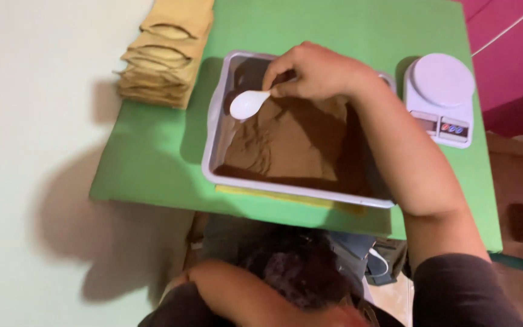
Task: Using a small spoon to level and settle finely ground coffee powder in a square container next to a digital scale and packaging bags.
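Fingers of right hand pinched on white spoon, above brown powder in grey tray; left hand low, grip unclear; scale, bags on green table

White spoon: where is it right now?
In the head view, the white spoon is held by the right hand over the left part of the metal tray of brown powder.
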